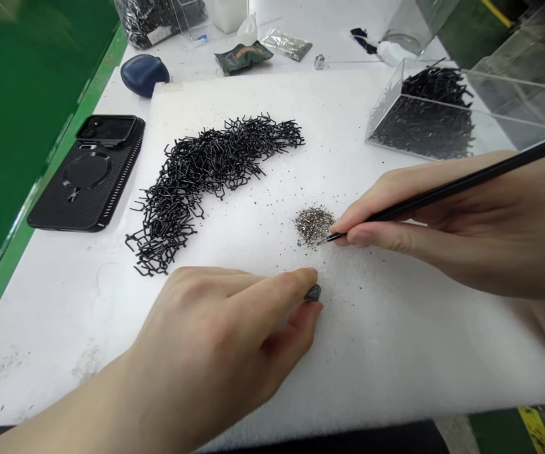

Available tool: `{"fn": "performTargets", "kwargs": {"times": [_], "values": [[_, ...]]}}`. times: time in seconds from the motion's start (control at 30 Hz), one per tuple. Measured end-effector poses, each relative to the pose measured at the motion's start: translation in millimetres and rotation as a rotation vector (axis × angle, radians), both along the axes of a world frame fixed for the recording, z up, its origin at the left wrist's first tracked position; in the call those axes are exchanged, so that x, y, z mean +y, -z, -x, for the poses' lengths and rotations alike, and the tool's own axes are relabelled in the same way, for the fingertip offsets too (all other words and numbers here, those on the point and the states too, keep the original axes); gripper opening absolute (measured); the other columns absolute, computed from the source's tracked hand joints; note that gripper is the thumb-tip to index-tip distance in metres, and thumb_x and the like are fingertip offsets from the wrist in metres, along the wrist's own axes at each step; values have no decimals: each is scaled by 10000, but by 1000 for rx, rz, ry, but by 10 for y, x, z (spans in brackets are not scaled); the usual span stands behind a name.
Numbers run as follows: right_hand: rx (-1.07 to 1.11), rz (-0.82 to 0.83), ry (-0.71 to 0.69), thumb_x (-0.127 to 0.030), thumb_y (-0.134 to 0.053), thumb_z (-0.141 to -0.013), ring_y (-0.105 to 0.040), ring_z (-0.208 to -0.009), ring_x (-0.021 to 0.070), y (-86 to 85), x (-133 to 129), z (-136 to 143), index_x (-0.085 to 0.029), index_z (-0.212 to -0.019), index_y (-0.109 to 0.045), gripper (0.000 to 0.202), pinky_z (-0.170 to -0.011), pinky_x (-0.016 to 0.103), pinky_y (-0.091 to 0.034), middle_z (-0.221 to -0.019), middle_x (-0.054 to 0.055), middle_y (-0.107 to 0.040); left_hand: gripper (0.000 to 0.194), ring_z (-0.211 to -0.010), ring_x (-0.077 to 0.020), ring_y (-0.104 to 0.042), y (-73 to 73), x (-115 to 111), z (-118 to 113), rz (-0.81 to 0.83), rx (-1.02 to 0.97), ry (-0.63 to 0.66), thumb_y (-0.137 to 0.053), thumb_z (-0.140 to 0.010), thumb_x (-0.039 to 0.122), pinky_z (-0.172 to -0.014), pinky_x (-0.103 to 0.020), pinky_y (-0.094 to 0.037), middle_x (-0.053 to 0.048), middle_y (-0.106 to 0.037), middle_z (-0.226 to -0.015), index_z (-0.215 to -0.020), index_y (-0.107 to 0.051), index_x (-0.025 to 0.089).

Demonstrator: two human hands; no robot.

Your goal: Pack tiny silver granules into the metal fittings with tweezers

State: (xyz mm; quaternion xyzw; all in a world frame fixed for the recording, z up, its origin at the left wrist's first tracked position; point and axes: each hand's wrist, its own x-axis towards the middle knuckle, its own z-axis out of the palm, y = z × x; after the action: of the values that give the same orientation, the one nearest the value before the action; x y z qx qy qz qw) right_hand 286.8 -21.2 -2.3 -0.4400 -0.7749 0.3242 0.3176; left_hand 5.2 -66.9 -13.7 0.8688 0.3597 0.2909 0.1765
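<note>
Between the thumb and fingertips of my left hand (225, 328) is a small dark grey piece (312, 293), mostly covered by the fingers. My right hand (447, 233) is closed around slim black tweezers (423, 200). Their fine tip reaches the lower right edge of a little heap of tiny shiny metal bits (314, 226); whether a bit is caught in it I cannot tell. Beyond my left hand, many bent black wire-like pieces (210, 161) lie in a curved pile. Everything rests on a white foam sheet (376, 353).
A clear box (418, 120) of black pieces lies at the right. A black phone (87, 173) and a dark blue rounded object (144, 74) sit at the left. Farther back are a green packet (242, 57), a clear bag (287, 44) and a black plastic bag (154, 22).
</note>
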Motion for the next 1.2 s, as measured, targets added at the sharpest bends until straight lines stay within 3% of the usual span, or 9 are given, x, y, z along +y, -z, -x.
{"fn": "performTargets", "kwargs": {"times": [0.27,0.5,0.83,1.2], "values": [[14,23,27,-312,-966,-1024,-876,-855,187,20,-20,8,-381,-1001,-956,74,-803,325,-743,-977,-83,-934,200,-415,-82,-446,55,2,0,6,2,14,-735,-1043,109,-457,-294,-361,124,-526,-537,-1094,-926,141],[-6,-5,29,-338,-967,-1030,-865,-846,182,18,-22,-15,-392,-1022,-958,55,-806,319,-735,-964,-91,-936,207,-424,-88,-463,22,-1,8,28,22,19,-733,-1020,89,-469,-301,-367,114,-545,-537,-1070,-927,137],[22,-23,39,-258,-969,-1022,-881,-863,165,35,-40,38,-399,-1017,-962,142,-786,277,-741,-981,-105,-944,168,-426,-92,-502,-4,-7,-18,11,42,13,-741,-1022,104,-471,-308,-387,100,-593,-553,-991,-897,157],[0,-2,21,-318,-963,-1037,-897,-872,231,33,-23,-15,-395,-1009,-969,82,-765,362,-757,-977,-48,-942,148,-397,-90,-490,54,-15,17,12,12,17,-764,-1043,126,-446,-306,-401,119,-569,-548,-1083,-904,152]]}}
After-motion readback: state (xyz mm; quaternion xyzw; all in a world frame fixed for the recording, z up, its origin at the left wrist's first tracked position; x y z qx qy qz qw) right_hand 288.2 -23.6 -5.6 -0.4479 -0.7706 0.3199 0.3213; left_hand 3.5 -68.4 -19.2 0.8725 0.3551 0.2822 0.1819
